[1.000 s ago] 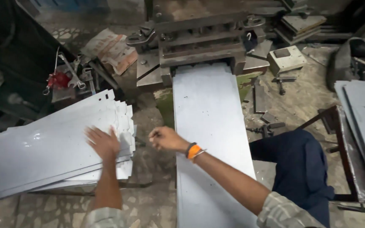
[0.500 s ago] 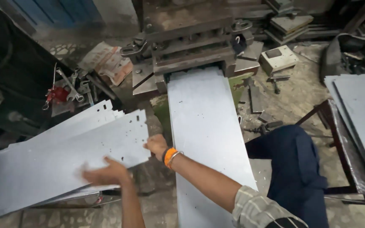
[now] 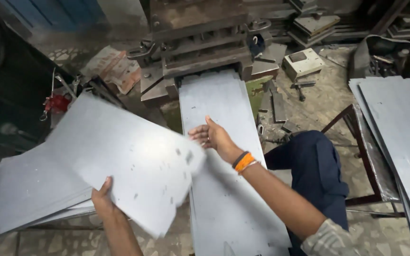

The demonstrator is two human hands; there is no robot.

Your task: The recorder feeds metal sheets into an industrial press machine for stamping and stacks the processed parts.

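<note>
The left hand (image 3: 101, 198) pinches a thin grey punched metal sheet (image 3: 134, 161), lifted clear of the grey sheet stack (image 3: 20, 199) beneath its fingers. The right hand (image 3: 213, 137), fingers loosely spread, touches the sheet's far edge; the long grey press plate (image 3: 224, 189) under them lies bare, so loading seems undone.

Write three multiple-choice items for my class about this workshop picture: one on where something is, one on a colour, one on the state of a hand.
1. Where does the long grey sheet in the middle lead?
A. Into the press machine at the top
B. Into a blue bin
C. Onto a shelf

2. What colour is the band on the right wrist?
A. Green
B. Orange and black
C. White

3. What is the left hand doing?
A. Resting flat on the floor
B. Holding a hammer
C. Holding the near edge of a lifted, punched sheet

Answers: 1 A, since the sheet's far end runs under the machine. 2 B, an orange band beside a black one. 3 C, its fingers curl over the sheet's edge, while the right hand meets the sheet's right end.
</note>
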